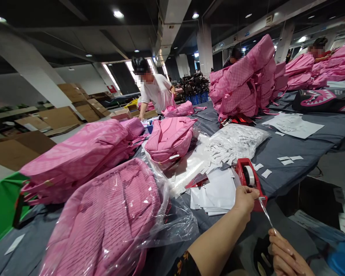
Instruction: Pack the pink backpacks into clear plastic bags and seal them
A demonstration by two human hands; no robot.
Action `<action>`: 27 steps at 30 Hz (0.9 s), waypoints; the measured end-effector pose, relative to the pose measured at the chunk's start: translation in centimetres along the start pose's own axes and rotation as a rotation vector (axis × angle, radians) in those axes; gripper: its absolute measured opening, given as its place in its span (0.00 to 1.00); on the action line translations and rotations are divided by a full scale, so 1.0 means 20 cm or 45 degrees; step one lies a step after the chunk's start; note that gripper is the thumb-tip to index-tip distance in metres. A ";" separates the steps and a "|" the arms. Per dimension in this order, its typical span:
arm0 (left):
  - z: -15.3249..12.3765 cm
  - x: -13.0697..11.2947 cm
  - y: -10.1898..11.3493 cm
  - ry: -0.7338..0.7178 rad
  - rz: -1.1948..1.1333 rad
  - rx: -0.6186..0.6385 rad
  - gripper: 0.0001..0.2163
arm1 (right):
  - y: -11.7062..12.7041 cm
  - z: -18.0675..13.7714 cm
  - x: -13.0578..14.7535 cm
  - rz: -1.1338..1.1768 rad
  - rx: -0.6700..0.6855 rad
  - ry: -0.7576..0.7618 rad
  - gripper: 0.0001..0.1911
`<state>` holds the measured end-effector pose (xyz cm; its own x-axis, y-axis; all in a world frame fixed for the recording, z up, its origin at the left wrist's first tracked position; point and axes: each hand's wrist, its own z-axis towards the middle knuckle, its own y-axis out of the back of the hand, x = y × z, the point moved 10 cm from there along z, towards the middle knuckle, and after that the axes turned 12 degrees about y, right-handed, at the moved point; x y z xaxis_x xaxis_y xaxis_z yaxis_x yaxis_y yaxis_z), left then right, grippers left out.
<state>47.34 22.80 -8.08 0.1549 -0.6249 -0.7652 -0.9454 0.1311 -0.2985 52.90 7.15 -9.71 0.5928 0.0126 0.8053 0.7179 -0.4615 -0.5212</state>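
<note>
1. From my remote seat I see 2 hands on 1 thing, a clear tape strip: it slants from the red tape dispenser at the counter's near edge out past that edge.
2. The left hand's grip is clamped, thumb to finger, on the strip's upper end, at the dispenser's front. The right hand's grip is closed on the lower end, off the counter.
3. I would pull evenly in line with the tape roll, since a sideways tug could skid the dispenser toward the counter's edge.
4. I would pinch only the tips of the strip, so the middle stays flat and sticky, and snap it down across the cutter at an angle.
5. I'd steer the strip clear of the paper stack and the loose white labels near the counter's right edge; they could cling.
6. The cutter is hidden by my left fingers, and I cannot tell whether the strip is twisted or edge-on, or which face is sticky.
7. My right wrist and the bottom of the bagged backpack, on the counter's near left, are cut off. A blue object beyond the counter's near right edge is too blurred to name.
</note>
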 end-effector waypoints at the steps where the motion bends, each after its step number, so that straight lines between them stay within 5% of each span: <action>1: -0.01 -0.01 0.00 -0.009 0.035 0.015 0.10 | 0.01 0.01 -0.03 -0.053 -0.008 -0.008 0.38; 7: -0.05 -0.10 0.03 -0.151 0.291 0.024 0.11 | 0.02 -0.03 0.09 -0.548 -0.174 0.421 0.32; 15: -0.15 -0.22 0.05 -0.394 0.586 -0.102 0.09 | -0.03 -0.06 0.15 -0.525 -0.224 0.460 0.32; 18: -0.20 -0.19 0.11 -0.431 0.532 -0.189 0.02 | -0.02 -0.06 0.15 -0.535 -0.215 0.484 0.32; 21: -0.33 -0.17 0.21 -0.606 0.400 -0.281 0.05 | 0.01 -0.04 0.14 -0.589 -0.196 0.509 0.32; 24: -0.46 -0.10 0.19 -0.698 0.515 -0.152 0.05 | 0.05 0.00 0.10 -0.658 -0.151 0.507 0.34; 27: -0.48 0.04 0.12 -0.484 0.688 -0.002 0.10 | 0.11 0.05 0.04 -0.694 -0.116 0.498 0.36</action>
<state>42.39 15.30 -4.01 -0.2514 -0.1560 -0.9552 -0.9189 0.3485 0.1850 55.22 7.00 -10.51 -0.0337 -0.0492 0.9982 0.8330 -0.5532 0.0008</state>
